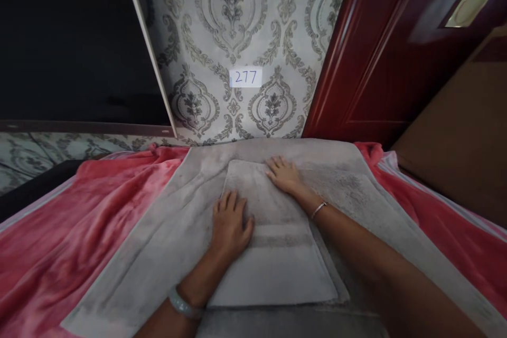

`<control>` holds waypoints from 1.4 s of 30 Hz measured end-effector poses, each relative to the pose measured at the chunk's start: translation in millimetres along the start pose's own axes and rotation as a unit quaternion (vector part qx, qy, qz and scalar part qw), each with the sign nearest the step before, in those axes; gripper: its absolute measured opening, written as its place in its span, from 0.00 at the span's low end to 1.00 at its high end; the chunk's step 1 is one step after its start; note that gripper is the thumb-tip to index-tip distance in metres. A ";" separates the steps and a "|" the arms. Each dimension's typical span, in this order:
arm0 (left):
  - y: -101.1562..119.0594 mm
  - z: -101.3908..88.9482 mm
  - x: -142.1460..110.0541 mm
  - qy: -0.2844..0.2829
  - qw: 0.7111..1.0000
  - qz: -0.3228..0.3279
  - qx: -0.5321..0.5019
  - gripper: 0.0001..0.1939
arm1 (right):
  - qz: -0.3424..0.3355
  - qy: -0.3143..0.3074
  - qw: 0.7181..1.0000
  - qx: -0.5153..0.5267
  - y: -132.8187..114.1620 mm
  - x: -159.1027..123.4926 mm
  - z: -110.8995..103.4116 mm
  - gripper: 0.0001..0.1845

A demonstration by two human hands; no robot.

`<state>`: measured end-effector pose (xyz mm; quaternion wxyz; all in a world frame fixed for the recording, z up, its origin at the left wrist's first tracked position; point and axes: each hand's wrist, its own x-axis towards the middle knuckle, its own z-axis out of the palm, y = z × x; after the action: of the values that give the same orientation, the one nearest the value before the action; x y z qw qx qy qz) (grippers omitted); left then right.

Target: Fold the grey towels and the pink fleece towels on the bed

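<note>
A folded grey towel (283, 269) lies in the middle of a larger grey plush cloth (158, 253) that is spread out flat. My left hand (230, 222) rests on the folded towel's left edge with its fingers spread. Farther off, my right hand (284, 174) lies flat near the towel's far right corner, fingers apart. Neither hand grips anything. At its near right corner the towel shows more than one layer. A bracelet circles each wrist.
Red plush fabric (130, 190) lies rumpled under the grey cloth on both sides. A dark television screen (79, 42) stands at the left. Behind are patterned wallpaper (233, 16), a paper label (245, 77) reading 277, and a dark red door (376, 53). A brown panel (459, 132) stands at right.
</note>
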<state>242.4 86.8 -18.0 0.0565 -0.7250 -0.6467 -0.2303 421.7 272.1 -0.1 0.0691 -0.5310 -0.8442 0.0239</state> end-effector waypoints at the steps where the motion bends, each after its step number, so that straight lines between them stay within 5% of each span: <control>1: -0.1 -0.8 -0.5 0.015 1.000 0.013 -0.013 0.17 | -0.058 0.010 0.998 0.002 -13.6 -2.5 -0.1 0.31; 4: 0.0 -1.7 -2.0 0.032 0.998 0.036 -0.038 0.10 | -0.262 -0.016 0.964 0.029 -54.6 -5.1 5.7 0.30; 6: 0.1 -0.7 -2.6 0.028 0.999 0.029 -0.033 0.08 | -0.322 -0.051 0.944 0.043 -71.8 2.5 11.7 0.29; 13: 1.5 1.7 -2.7 -0.002 1.000 0.019 -0.008 0.07 | -0.207 -0.059 0.976 0.030 -53.9 63.5 19.5 0.30; 19: -1.2 1.0 0.6 -0.005 1.000 0.028 -0.008 0.07 | -0.173 -0.042 0.983 0.043 -54.5 70.0 17.9 0.31; 23: -2.2 0.5 2.2 -0.003 1.000 0.028 -0.012 0.08 | -0.120 -0.045 0.992 0.014 -40.5 48.7 9.9 0.34; 29: -0.9 -1.9 3.8 -0.007 0.999 0.039 -0.003 0.10 | 0.065 -0.071 0.995 -0.001 54.6 -8.5 -10.1 0.32; 32: 0.2 -3.5 5.7 -0.011 0.999 0.038 0.002 0.12 | 0.123 -0.077 0.989 0.000 78.4 -27.7 -22.6 0.33; 35: 1.2 -5.2 7.8 -0.024 0.999 0.030 -0.007 0.13 | 0.102 -0.036 0.994 0.001 59.1 -47.2 -25.1 0.34; 39: 1.5 -7.0 8.8 -0.010 1.000 0.011 -0.006 0.21 | -0.114 -0.017 0.993 0.024 -5.1 -94.6 -7.2 0.34; 42: 0.5 -6.0 8.7 -0.071 0.996 0.052 0.019 0.27 | -0.161 -0.034 0.986 0.038 -38.8 -128.9 9.0 0.36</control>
<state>241.8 92.4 -9.0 0.0361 -0.7710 -0.6146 -0.1627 440.8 139.5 -16.4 0.0636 -0.3837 -0.9192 0.0623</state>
